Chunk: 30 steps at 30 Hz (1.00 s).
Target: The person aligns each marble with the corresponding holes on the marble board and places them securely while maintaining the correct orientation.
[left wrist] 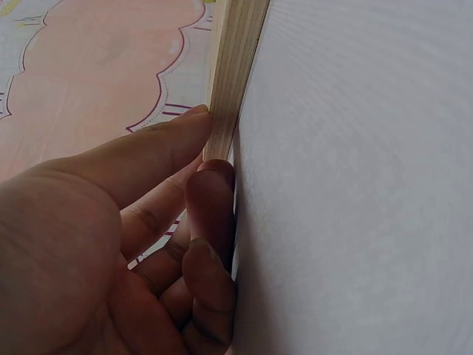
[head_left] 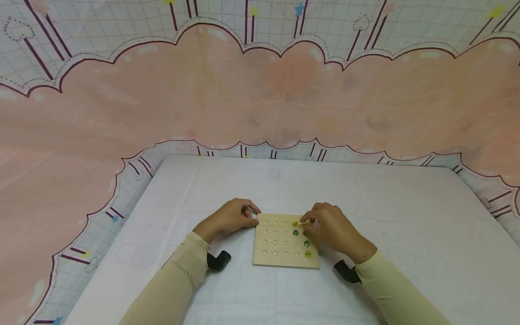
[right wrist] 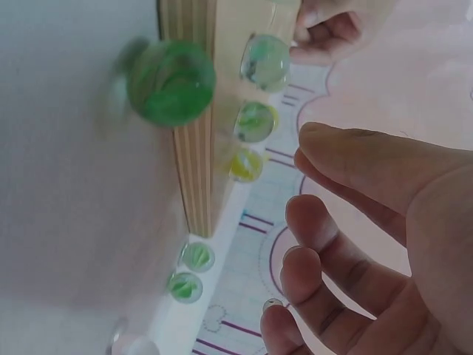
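A pale wooden board [head_left: 280, 246] with rows of round hollows lies flat on the table. Yellow-green and green glass marbles, such as the marble [head_left: 308, 254] at the near right corner, sit in hollows along its right side. At the board's far left corner my left hand [head_left: 231, 216] grips the edge, thumb and curled fingers against the wood [left wrist: 235, 66]. My right hand [head_left: 333, 230] hovers over the far right part, covering some of the marbles. In the right wrist view its fingers are loosely bent and apart from the board's marbles [right wrist: 255, 120], with no marble visible between thumb and index.
A green marble [right wrist: 171, 83] lies on the table right beside the board's right edge. More marbles [right wrist: 198, 257] rest on the white tabletop [head_left: 227, 180] past the board's corner. A patterned pink cloth [head_left: 243, 99] hangs behind the table.
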{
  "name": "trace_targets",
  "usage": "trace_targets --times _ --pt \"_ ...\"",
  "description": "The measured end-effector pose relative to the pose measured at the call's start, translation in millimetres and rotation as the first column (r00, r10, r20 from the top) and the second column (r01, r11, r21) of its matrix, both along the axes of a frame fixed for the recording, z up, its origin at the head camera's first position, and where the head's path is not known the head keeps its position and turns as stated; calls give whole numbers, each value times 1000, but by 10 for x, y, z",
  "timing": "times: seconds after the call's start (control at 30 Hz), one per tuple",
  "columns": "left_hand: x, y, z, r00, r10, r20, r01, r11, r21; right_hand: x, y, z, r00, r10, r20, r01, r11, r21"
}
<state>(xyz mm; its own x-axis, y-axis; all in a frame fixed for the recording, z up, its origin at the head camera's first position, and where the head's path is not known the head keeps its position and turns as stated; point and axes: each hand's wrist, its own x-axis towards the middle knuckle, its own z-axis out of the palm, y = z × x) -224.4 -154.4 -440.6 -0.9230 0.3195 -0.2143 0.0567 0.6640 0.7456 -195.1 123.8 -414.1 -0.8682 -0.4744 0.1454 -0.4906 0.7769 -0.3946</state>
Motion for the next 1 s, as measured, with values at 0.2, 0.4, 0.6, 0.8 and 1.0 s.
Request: trace_targets --times 0.2,0.4,0.6,0.8,1.0 --pt "-4 -4 -7 1000 -3 -3 3 1000 -2 -54 60 10 999 -41 32 41 999 10" --pt "-7 -4 -10 1000 -14 -5 14 1000 0 -118 150 -5 996 -77 33 77 997 8" --pt "-5 -2 -7 1000 -5 6 5 1000 4 -161 212 -21 994 -100 42 100 995 9" --pt "-8 -3 -8 1000 -2 -5 2 1000 7 -200 246 -46 985 -156 72 154 987 36" --pt "-4 -3 -19 1000 -5 -5 5 1000 6 -222 278 -87 976 -193 103 188 980 58"
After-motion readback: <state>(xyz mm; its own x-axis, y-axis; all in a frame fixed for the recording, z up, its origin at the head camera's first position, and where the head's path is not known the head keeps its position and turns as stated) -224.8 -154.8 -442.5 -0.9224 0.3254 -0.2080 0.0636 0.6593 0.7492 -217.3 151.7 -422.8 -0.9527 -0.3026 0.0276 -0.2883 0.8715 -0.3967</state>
